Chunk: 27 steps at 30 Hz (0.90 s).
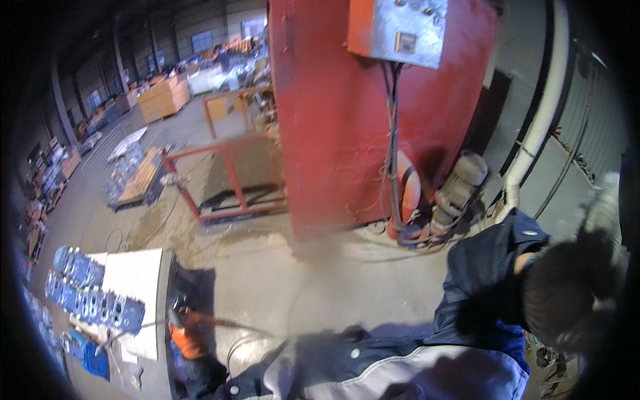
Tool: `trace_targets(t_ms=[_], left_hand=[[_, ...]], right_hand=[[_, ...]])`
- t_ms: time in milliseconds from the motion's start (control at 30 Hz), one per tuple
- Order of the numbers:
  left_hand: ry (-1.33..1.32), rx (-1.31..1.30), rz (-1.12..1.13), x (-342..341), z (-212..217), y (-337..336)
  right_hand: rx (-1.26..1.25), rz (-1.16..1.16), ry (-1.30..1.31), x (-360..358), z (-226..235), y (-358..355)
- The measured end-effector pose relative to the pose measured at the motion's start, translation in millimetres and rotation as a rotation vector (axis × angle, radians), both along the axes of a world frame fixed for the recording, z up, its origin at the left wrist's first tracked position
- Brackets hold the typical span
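At the lower left, my left hand [189, 339], in an orange glove, is closed round a dark hand tool [179, 305] beside the workbench edge. A reddish hose [233, 325] runs from there toward my body. The tool's exact kind is not clear. Several grey metal castings with holes [100, 303], resembling cylinder heads, lie on the workbench [155, 370], partly over a white sheet [137, 277]. My right arm is bent up at the right, with its dark sleeve [483, 267] near the camera. My right hand [560, 293] is a dark, shadowed shape, its fingers indistinct.
A tall red metal cabinet [327, 133] carries a grey control box [407, 33]; a motor [463, 180] and cables stand at its base. A red frame [230, 173] is left of it. A blue object [93, 357] lies on the bench. Loaded pallets [140, 177] stand farther back.
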<state>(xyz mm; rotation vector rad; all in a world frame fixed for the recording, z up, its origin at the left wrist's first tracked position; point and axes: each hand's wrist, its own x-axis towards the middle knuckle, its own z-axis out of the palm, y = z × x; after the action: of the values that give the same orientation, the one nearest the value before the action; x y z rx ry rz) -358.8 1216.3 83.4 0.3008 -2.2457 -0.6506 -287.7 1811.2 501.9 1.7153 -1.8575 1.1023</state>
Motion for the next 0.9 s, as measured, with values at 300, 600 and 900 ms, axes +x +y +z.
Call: trace_targets(t_ms=[300,600,900], left_hand=[[-0.22,-0.268,0.14,-29.1,4.4,41.5],[0.198,0.577,0.042,-118.0,30.0,152.8],[0.495,0.815,0.167,-106.0,7.4,152.3]], right_hand=[[0.127,0.233,-0.027,-131.2,-20.2,49.8],[0.044,0.232,0.248,-271.5,42.0,130.3],[-0.428,-1.458,0.485,-569.7,206.1,144.2]])
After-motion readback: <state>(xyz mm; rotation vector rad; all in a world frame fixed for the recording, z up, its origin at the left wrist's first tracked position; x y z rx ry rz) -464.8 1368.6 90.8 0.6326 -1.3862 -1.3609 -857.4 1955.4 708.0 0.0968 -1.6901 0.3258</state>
